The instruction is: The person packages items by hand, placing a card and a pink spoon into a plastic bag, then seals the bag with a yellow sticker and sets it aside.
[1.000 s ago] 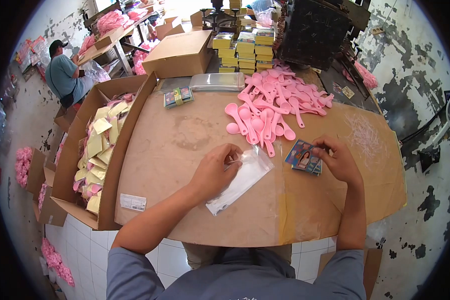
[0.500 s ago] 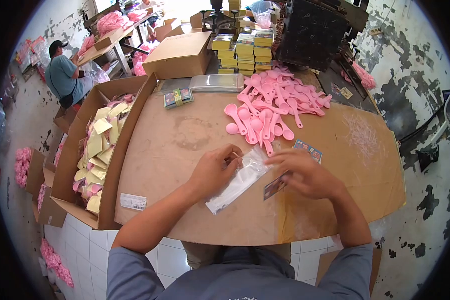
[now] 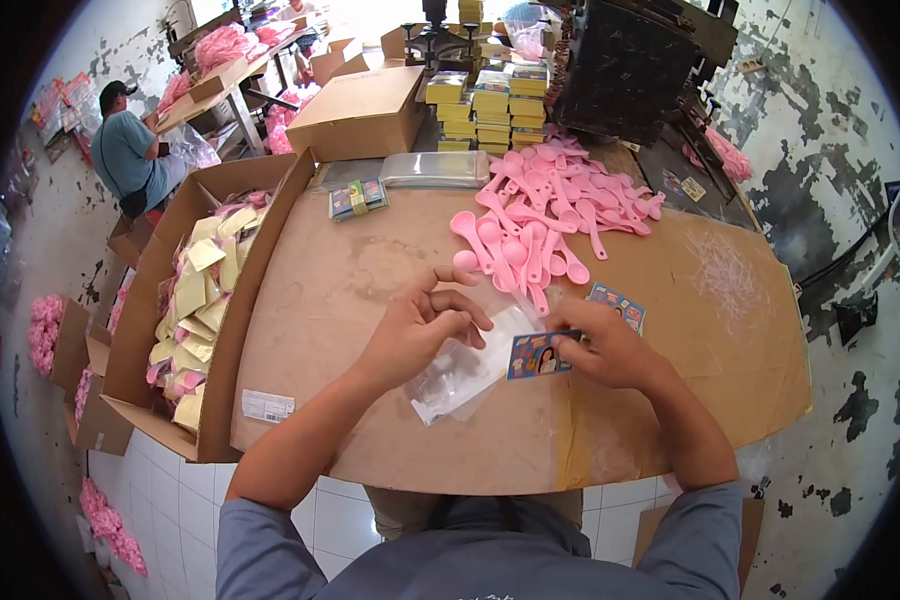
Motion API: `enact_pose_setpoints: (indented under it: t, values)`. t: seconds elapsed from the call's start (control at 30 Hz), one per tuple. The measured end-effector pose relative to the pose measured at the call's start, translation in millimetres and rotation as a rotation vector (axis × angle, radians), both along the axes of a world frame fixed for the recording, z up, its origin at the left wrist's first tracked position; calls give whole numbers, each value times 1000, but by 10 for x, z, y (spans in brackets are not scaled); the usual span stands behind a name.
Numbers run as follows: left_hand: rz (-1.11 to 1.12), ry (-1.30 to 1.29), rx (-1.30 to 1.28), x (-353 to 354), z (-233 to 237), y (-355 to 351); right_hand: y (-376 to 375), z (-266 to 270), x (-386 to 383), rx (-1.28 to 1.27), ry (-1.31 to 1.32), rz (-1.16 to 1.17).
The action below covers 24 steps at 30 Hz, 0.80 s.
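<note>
My right hand pinches a blue printed card with a figure on it, holding it over the right edge of the clear plastic bags. My left hand hovers at the bags' left side with fingers curved and apart, nothing visible between them. The bags lie slanted on the cardboard-covered table. Another printed card lies just beyond my right hand, partly hidden by it. Ahead of both hands is a heap of pink plastic spoons.
An open carton of yellow-card packets stands at left. A banded card bundle, a clear plastic case, a closed box and yellow-edged card stacks sit at the back. Clear strips lie right. A person sits far left.
My right hand has lifted the card from the table and brought it left to the bags. My left hand's fingers have spread and come off the bags, which now lie fanned out.
</note>
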<state>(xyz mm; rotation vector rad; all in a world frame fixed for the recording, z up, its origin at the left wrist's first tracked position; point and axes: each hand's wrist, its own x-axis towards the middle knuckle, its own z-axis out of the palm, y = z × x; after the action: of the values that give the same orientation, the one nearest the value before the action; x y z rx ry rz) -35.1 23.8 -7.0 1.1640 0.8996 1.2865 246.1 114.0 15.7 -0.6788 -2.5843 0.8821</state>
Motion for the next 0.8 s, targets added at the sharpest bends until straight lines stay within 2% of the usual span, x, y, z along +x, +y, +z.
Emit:
enact_pose_setpoints:
  t: [0.03, 0.1, 0.13, 0.23, 0.33, 0.43, 0.53, 0.63, 0.7, 0.73, 0.8]
  values:
    - [-21, -6, -29, 17, 21, -19, -27, 13, 7, -95, 31, -73]
    - [-75, -15, -89, 60, 45, -27, -32, -45, -1, -53, 167, -123]
    - [-75, -10, -92, 81, 19, -25, -40, -68, 4, -31, 235, -153]
    - [-63, 31, -95, 137, -47, -37, -61, -88, 1, -236, 419, -281]
    - [-33, 104, -93, 173, -41, -52, -31, -148, 25, -262, 554, -359]
    - [-37, 131, -110, 197, -52, -58, -68, -102, 26, -139, 503, -272]
    - [-94, 158, -107, 228, -67, -83, -74, -15, 30, 96, 306, -79]
    - [-158, 287, -62, 276, -33, -140, -133, -85, -75, 46, 316, -30]
    - [-179, 347, -23, 314, -22, -160, -255, -93, -138, -133, 347, -116]
    - [-158, 307, -33, 327, -29, -160, -291, -94, -155, -221, 364, -156]
    - [-112, 223, -53, 336, -48, -163, -263, -174, -169, -396, 571, -255]
